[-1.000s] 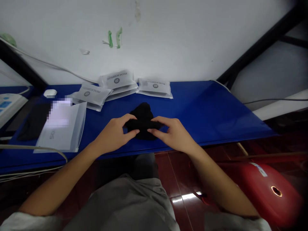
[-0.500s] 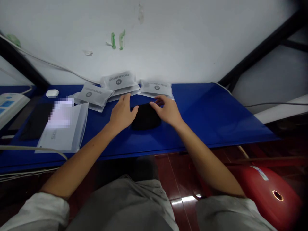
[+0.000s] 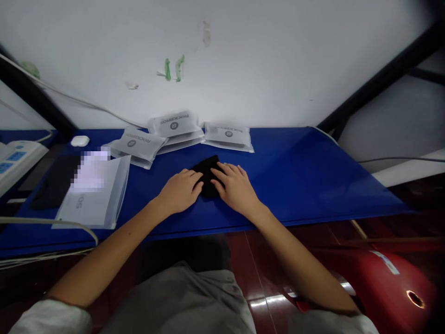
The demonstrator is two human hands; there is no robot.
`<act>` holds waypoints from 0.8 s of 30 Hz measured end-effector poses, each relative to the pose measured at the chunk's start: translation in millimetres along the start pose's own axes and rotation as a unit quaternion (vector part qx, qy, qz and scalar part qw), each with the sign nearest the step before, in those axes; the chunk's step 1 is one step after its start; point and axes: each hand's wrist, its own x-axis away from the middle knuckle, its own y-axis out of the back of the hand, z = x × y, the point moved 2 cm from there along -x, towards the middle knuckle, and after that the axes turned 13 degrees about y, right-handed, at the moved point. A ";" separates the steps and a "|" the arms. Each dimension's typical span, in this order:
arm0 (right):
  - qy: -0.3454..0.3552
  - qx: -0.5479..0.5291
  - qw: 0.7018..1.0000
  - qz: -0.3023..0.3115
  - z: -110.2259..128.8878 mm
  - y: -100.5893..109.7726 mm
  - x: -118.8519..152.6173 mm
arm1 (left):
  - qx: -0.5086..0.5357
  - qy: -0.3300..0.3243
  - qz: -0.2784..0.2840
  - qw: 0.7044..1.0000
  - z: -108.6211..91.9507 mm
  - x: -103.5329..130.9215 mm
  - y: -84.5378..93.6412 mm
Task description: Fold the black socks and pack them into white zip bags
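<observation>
A folded black cloth item (image 3: 209,178) lies on the blue table between my two hands; its exact kind does not show. Its upper edge is uneven, with a corner pointing away from me. My left hand (image 3: 181,189) is at its left side, thumb and fingertips closed on the edge. From the right, my right hand (image 3: 237,189) rests on it with the fingers apart and the tips pressing on the fabric. Both hands cover parts of its sides.
Behind are several frosted ROCKBROS pouches (image 3: 139,144). At left lie another frosted pouch (image 3: 92,208), a dark item (image 3: 57,181), a white case (image 3: 79,141) and a power strip (image 3: 21,157). A cable (image 3: 45,220) crosses the front left. A red stool (image 3: 385,287) stands at lower right.
Both hands have come down onto the black cloth item from its far corners, nearer to me. It looks narrower and its outline has shifted. The view has tilted slightly upward.
</observation>
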 end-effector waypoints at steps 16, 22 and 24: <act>-0.098 -0.001 0.995 0.021 9.6 -20.8 -45.6 | 0.028 0.114 -0.020 0.993 25.3 40.2 14.2; 0.027 -0.025 0.997 0.066 -8.6 -21.4 -38.5 | 0.049 0.138 -0.031 0.989 43.1 48.6 18.9; 0.069 -0.054 0.992 0.089 -12.1 -15.2 -36.1 | 0.052 0.139 -0.039 0.988 45.2 50.1 18.1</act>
